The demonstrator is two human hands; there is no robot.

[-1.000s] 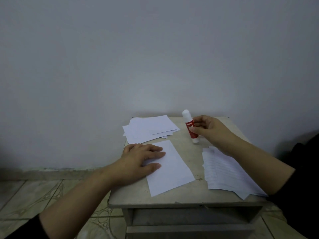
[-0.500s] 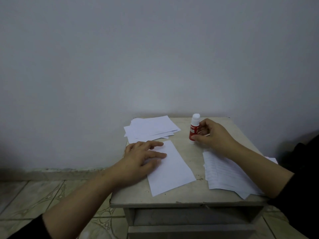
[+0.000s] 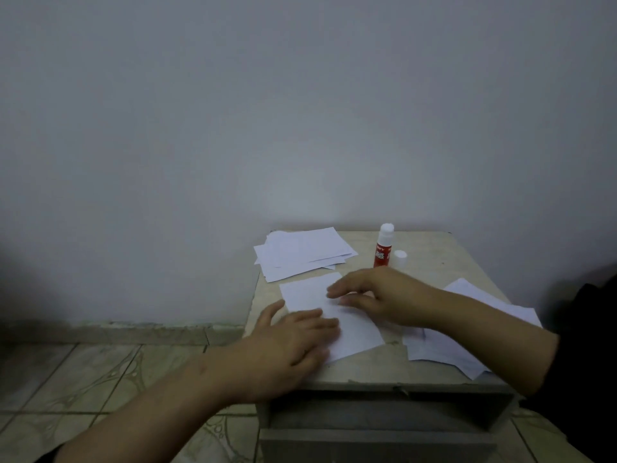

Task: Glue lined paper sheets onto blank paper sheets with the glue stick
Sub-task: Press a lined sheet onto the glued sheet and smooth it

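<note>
A single white sheet [image 3: 354, 325] lies in the middle of the small table [image 3: 430, 262]. My left hand [image 3: 293, 339] rests flat on its near left part. Over the sheet's far part, my right hand [image 3: 377, 295] reaches with fingers stretched out, blurred; I cannot tell if it touches the paper. Behind my right hand the red and white glue stick [image 3: 383, 247] stands upright, free of both hands. Its white cap [image 3: 400, 257] sits just to the right of it.
A loose pile of white sheets [image 3: 303, 252] lies at the table's back left. Another stack of sheets [image 3: 467, 342] lies at the right, partly under my right forearm. The table stands against a plain wall; tiled floor lies to the left.
My right hand let go of the glue stick and moved left and nearer, over the middle sheet. The stick now stands alone beside its cap. My left hand stays on the sheet.
</note>
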